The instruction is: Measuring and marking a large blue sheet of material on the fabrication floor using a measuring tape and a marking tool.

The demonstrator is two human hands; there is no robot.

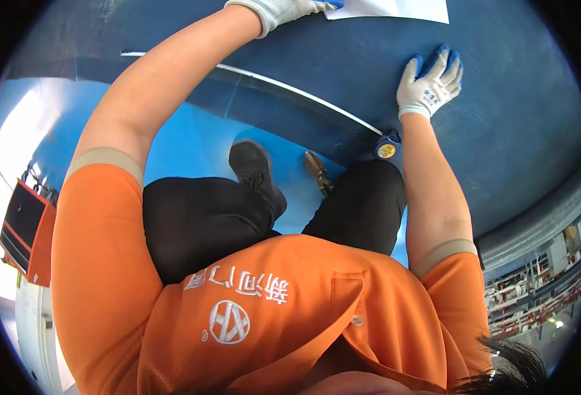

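My left hand (282, 10), in a white glove with blue coating, is at the top edge of the view and partly cut off. Its visible fingers stretch out flat against the corner of a white sheet of paper (396, 8). Palm down on a dark blue surface (501, 105), my gloved right hand (430, 84) has its fingers spread and holds nothing. Below it, at the surface's near edge, sits a tape measure (386, 146) with a dark blue case. Its pale blade (297, 88) runs out leftward along the surface, passing beneath my left forearm.
The dark surface drops off at its near edge, close to my knees. On the bright blue floor below, a dark shoe (254, 164) and a brown-and-green hand tool (318, 172) show. An orange-and-black box (26, 227) stands far left; loaded racks (537, 283) are at right.
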